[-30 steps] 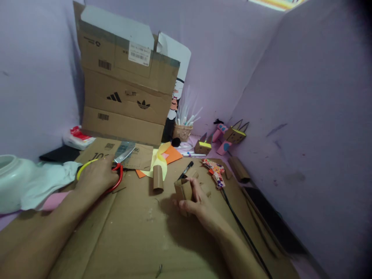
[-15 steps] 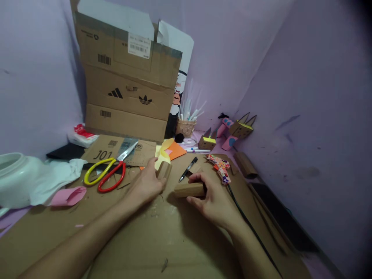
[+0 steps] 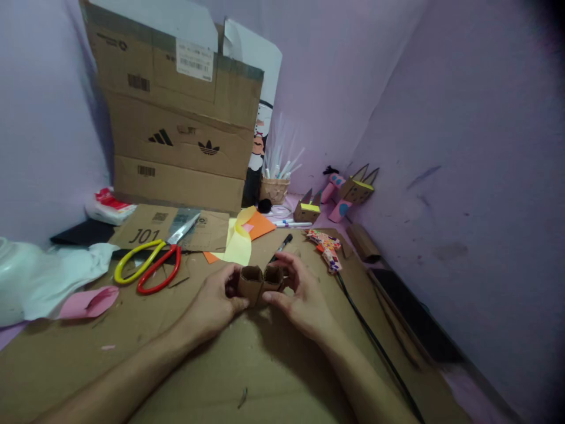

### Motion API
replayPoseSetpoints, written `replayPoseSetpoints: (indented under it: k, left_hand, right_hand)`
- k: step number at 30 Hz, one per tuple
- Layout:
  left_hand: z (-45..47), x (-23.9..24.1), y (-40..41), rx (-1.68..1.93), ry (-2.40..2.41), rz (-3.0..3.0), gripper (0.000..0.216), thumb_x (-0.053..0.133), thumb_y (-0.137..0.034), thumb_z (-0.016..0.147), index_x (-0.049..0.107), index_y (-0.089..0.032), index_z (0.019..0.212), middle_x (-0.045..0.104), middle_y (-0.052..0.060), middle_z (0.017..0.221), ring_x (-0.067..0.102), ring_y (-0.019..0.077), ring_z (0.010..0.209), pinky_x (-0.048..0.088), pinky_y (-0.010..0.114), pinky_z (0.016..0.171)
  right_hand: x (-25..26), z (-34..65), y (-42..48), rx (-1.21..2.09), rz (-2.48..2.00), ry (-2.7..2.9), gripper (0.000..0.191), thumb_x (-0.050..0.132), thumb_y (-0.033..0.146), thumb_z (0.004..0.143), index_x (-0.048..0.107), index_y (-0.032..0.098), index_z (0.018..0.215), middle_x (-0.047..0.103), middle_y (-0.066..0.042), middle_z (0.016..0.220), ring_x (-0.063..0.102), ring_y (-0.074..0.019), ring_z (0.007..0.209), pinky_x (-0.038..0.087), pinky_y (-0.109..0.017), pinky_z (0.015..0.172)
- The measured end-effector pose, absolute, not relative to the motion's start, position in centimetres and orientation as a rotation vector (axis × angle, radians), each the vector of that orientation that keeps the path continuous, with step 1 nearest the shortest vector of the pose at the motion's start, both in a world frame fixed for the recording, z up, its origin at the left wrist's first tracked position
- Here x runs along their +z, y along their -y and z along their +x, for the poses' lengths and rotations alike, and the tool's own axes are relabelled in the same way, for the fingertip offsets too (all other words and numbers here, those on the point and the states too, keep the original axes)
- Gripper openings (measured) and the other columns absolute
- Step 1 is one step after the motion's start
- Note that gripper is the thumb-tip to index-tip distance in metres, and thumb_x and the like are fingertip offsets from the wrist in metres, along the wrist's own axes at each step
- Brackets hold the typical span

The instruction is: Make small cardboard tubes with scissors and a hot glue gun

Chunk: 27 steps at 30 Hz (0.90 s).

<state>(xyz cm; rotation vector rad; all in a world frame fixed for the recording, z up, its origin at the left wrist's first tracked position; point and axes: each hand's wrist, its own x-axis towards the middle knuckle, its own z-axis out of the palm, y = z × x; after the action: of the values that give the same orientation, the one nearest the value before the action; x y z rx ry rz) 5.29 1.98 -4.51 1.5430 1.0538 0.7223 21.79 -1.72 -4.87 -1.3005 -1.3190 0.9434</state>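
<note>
My left hand grips a short cardboard tube, fingers closed round it. My right hand holds a second cardboard tube the same way. The two tubes stand side by side, touching, open ends facing up toward me, just above a flat cardboard sheet that covers the table. Scissors with one yellow and one red handle lie apart, left of my hands.
A large shoe carton stands at the back. Yellow and orange paper, a black marker, a patterned glue gun with black cord, cardboard figures, a pen basket, white cloth and pink paper lie around.
My left hand left the scissors, took the tube that stood by the yellow paper and brought it to the right hand's tube. Both tubes now meet in front of me.
</note>
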Motion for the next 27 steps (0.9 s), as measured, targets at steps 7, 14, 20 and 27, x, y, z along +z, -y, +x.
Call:
replayPoseSetpoints:
  k: [7,14,20,27]
  left_hand:
    - [4.8,-5.5,-2.1,0.72,-1.038,1.765,0.029,0.059,-0.015,0.063,0.06,-0.017,0.092,0.064,0.001,0.086,0.056,0.0206,0.082,0.045,0.031,0.074]
    - [4.7,-5.6,-2.8,0.698,-1.017,1.817,0.018,0.06,-0.016,0.06,0.061,-0.017,0.077,0.063,-0.001,0.079,0.057,0.0198,0.078,0.046,0.03,0.072]
    - [4.6,-5.5,-3.1,0.645,-0.984,1.801,0.018,0.06,-0.016,0.059,0.062,-0.017,0.077,0.064,-0.001,0.08,0.058,0.019,0.077,0.047,0.03,0.073]
    - [4.8,-5.4,-2.9,0.664,-1.006,1.833,0.016,0.06,-0.016,0.059,0.061,-0.017,0.075,0.062,-0.002,0.077,0.057,0.0182,0.075,0.046,0.028,0.069]
  right_hand:
    - [-6.0,21.2,1.8,0.776,-1.294,1.612,0.028,0.062,0.009,0.07,0.056,0.018,0.096,0.064,-0.003,0.092,0.058,-0.0197,0.086,0.045,-0.033,0.079]
    - [-6.6,21.9,1.5,0.697,-1.27,1.764,0.027,0.062,0.011,0.073,0.054,0.017,0.099,0.059,-0.006,0.097,0.054,-0.0213,0.091,0.043,-0.035,0.082]
    - [-6.8,22.4,1.1,0.713,-1.311,1.754,0.026,0.069,0.012,0.069,0.057,0.018,0.092,0.053,-0.003,0.09,0.05,-0.0197,0.086,0.043,-0.033,0.079]
    - [-6.6,22.3,1.2,0.726,-1.301,1.767,0.027,0.067,0.009,0.07,0.057,0.018,0.094,0.052,-0.003,0.091,0.05,-0.0198,0.088,0.042,-0.034,0.081]
